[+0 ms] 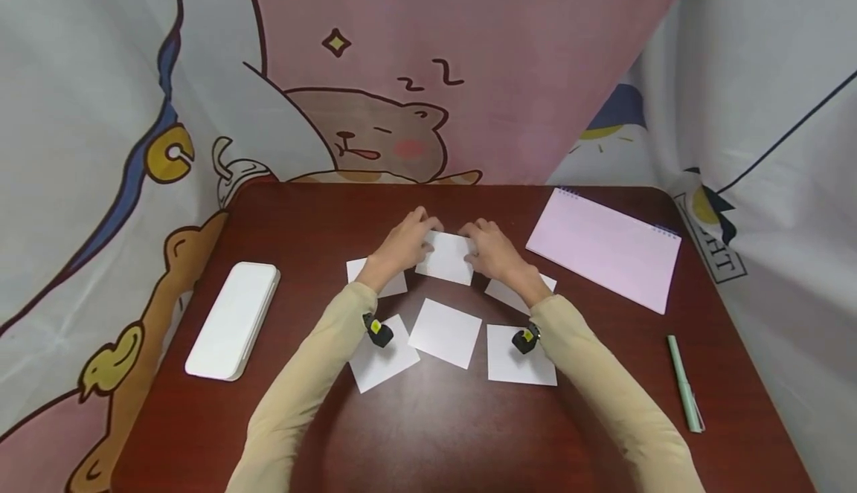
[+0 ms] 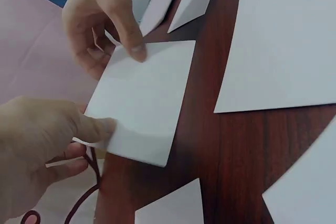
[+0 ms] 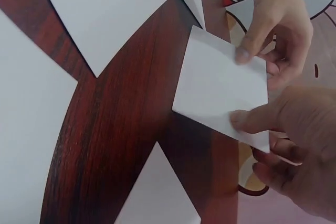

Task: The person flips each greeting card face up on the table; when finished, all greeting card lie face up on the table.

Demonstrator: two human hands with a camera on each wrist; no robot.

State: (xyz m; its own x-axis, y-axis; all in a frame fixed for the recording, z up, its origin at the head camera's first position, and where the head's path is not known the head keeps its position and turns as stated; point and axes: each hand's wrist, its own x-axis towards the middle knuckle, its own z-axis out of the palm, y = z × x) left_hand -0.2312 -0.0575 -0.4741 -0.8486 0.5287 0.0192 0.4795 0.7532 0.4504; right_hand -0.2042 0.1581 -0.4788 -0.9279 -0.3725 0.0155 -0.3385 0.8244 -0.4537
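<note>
Both hands hold one square white card [image 1: 445, 259] at the far middle of the group of cards. My left hand [image 1: 405, 242] pinches its left side, thumb on top and fingers beneath the edge. On the opposite side, my right hand [image 1: 494, 250] grips it the same way. In the left wrist view the held card [image 2: 147, 98] lies flat between the two thumbs. Nearer on the table are several more white cards: a middle one [image 1: 445, 332], a near left one [image 1: 382, 359] and a near right one [image 1: 512, 366]. Two others lie partly hidden under the wrists.
A white box-shaped case [image 1: 230, 322] sits at the left of the dark red table [image 1: 435, 441]. At the right lie a pink spiral notebook [image 1: 605, 251] and a light green pen [image 1: 683, 385]. A patterned curtain [image 1: 509, 69] hangs behind the table and at its sides.
</note>
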